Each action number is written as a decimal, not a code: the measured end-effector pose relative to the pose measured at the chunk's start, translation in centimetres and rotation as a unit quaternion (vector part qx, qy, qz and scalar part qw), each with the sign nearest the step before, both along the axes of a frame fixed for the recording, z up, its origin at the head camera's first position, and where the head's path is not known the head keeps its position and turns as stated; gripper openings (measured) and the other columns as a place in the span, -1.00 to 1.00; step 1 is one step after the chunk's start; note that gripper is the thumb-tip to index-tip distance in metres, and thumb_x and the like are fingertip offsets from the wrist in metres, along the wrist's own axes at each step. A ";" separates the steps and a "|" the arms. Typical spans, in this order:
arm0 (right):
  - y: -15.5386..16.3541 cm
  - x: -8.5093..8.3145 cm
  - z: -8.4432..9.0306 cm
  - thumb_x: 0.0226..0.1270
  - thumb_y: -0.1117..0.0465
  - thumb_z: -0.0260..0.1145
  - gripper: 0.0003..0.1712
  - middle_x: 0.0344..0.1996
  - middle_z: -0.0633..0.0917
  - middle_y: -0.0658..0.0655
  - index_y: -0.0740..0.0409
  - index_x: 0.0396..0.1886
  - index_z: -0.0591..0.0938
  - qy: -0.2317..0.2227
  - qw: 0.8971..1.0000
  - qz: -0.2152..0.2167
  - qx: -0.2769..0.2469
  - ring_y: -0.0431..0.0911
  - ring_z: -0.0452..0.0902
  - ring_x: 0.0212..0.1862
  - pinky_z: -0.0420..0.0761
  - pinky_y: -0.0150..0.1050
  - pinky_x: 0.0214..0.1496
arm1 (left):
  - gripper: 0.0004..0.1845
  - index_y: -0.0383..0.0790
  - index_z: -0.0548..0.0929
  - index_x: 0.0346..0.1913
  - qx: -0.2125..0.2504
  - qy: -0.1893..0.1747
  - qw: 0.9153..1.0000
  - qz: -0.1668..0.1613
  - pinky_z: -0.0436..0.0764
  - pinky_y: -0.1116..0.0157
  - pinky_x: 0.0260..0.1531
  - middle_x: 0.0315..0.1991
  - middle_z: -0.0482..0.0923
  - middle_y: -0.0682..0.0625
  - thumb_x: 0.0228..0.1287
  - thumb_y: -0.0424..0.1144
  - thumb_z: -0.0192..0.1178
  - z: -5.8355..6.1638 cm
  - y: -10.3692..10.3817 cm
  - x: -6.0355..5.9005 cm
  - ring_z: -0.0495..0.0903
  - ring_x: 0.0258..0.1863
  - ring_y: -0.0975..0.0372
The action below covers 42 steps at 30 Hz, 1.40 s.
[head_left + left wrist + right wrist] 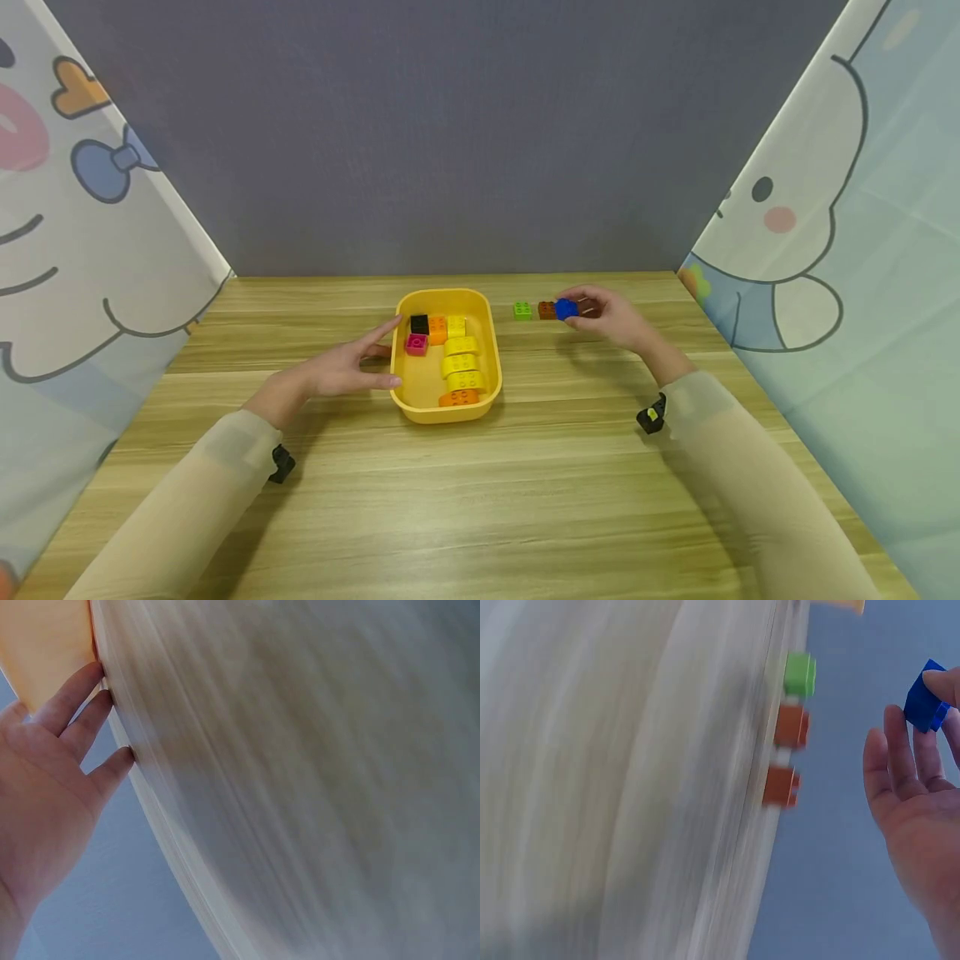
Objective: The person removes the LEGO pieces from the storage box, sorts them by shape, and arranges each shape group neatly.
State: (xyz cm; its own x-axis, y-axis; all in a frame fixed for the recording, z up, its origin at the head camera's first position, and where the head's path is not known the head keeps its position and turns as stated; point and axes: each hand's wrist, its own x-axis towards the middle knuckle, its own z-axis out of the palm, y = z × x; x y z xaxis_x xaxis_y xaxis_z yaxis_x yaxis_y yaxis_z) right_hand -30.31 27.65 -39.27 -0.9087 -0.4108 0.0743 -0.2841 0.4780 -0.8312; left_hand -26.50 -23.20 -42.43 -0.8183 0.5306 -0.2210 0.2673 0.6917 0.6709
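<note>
My right hand [611,318] pinches a blue toy brick [566,309] between thumb and fingers. In the right wrist view the blue brick [925,697] is held up off the table, apart from the row of bricks. That row has a green brick [522,311], a brown brick [547,310] and a second brown brick [781,786], which the right hand and blue brick hide in the head view. My left hand [341,368] rests with spread fingers against the left side of a yellow tray [495,392]; its fingertips also reach the table in the left wrist view.
Inside the tray lie a black brick [419,324], a pink brick [417,344], an orange brick [437,331] and several yellow bricks [461,363], with another orange one [459,398] at the near end. A dark grey panel [450,150] stands behind the wooden table [450,508].
</note>
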 end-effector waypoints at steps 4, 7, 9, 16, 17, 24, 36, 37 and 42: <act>1.9 -0.7 -0.1 0.62 0.21 0.40 -0.43 0.32 0.66 0.38 0.18 0.54 0.58 -0.001 0.999 -0.031 0.027 0.15 0.65 0.21 0.68 -0.44 0.03 | 0.22 0.42 -0.26 0.81 0.004 -0.002 1.000 0.000 0.15 -0.53 0.56 0.67 0.34 -0.29 0.40 0.34 0.41 0.0 0.0 0.0 0.26 0.67 -0.35; 3.2 -1.3 -0.4 0.64 0.21 0.38 -0.41 0.34 0.65 0.42 0.23 0.56 0.54 -0.004 0.998 -0.052 0.041 0.20 0.64 0.25 0.64 -0.50 0.01 | 0.22 0.41 -0.26 0.81 0.006 -0.002 1.000 0.000 0.16 -0.54 0.55 0.67 0.33 -0.30 0.40 0.34 0.41 0.0 0.0 0.0 0.25 0.67 -0.35; 3.9 -1.5 -0.6 0.65 0.20 0.38 -0.40 0.36 0.64 0.45 0.29 0.56 0.52 -0.006 0.997 -0.061 0.048 0.25 0.63 0.30 0.62 -0.54 0.01 | 0.22 0.41 -0.27 0.81 0.007 -0.004 1.000 0.001 0.17 -0.54 0.55 0.67 0.33 -0.30 0.40 0.34 0.41 0.0 0.0 0.0 0.25 0.67 -0.35; 6.0 -2.6 -1.7 0.66 0.13 0.39 -0.38 0.44 0.58 0.45 0.26 0.56 0.54 -0.004 0.992 -0.081 0.091 0.34 0.61 0.37 0.64 -0.38 0.14 | 0.22 0.42 -0.27 0.81 0.009 -0.005 1.000 0.000 0.18 -0.54 0.54 0.68 0.32 -0.30 0.40 0.35 0.41 -0.1 0.1 0.0 0.24 0.67 -0.36; 6.1 -2.7 -1.9 0.66 0.12 0.39 -0.38 0.44 0.58 0.45 0.24 0.56 0.54 -0.004 0.992 -0.084 0.099 0.34 0.61 0.37 0.65 -0.31 0.17 | 0.22 0.41 -0.26 0.81 0.009 -0.005 1.000 0.000 0.18 -0.53 0.54 0.67 0.32 -0.30 0.40 0.35 0.41 -0.1 0.1 0.0 0.24 0.67 -0.36; 6.8 -3.5 -2.5 0.68 0.13 0.36 -0.41 0.45 0.58 0.47 0.22 0.57 0.54 -0.023 0.986 -0.096 0.136 0.36 0.58 0.40 0.64 -0.02 0.27 | 0.22 0.41 -0.25 0.81 0.014 -0.006 1.000 0.002 0.17 -0.52 0.56 0.67 0.33 -0.31 0.40 0.33 0.42 -0.1 0.1 0.1 0.25 0.67 -0.35; 6.7 -4.5 -3.4 0.68 0.18 0.33 -0.43 0.44 0.57 0.50 0.21 0.57 0.54 -0.035 0.982 -0.082 0.167 0.40 0.55 0.40 0.56 0.32 0.45 | 0.22 0.44 -0.24 0.81 0.017 -0.009 1.000 0.005 0.16 -0.52 0.56 0.68 0.32 -0.31 0.39 0.33 0.43 0.2 0.2 0.1 0.24 0.68 -0.33; 6.6 -4.6 -3.4 0.69 0.18 0.32 -0.43 0.44 0.57 0.49 0.20 0.58 0.54 -0.038 0.982 -0.082 0.166 0.40 0.54 0.41 0.55 0.33 0.46 | 0.22 0.44 -0.24 0.81 0.018 -0.009 1.000 0.005 0.16 -0.52 0.56 0.68 0.32 -0.31 0.38 0.33 0.44 0.3 0.2 0.2 0.25 0.68 -0.33; 6.1 -4.9 -3.4 0.71 0.19 0.29 -0.43 0.45 0.56 0.47 0.18 0.60 0.52 -0.050 0.981 -0.083 0.168 0.39 0.52 0.44 0.53 0.32 0.49 | 0.22 0.44 -0.24 0.81 0.018 -0.013 1.000 0.006 0.16 -0.53 0.56 0.68 0.30 -0.31 0.38 0.33 0.44 0.3 0.2 0.1 0.24 0.68 -0.32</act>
State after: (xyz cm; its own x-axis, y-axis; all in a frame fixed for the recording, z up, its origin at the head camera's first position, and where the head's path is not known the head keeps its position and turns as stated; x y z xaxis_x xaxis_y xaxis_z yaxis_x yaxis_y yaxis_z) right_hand -35.17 33.79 -42.64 -0.9608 -0.2432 -0.1333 -0.1041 0.7619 -0.6393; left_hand -26.35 -23.00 -42.18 -0.8191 0.5287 -0.2227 0.2417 0.6701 0.7018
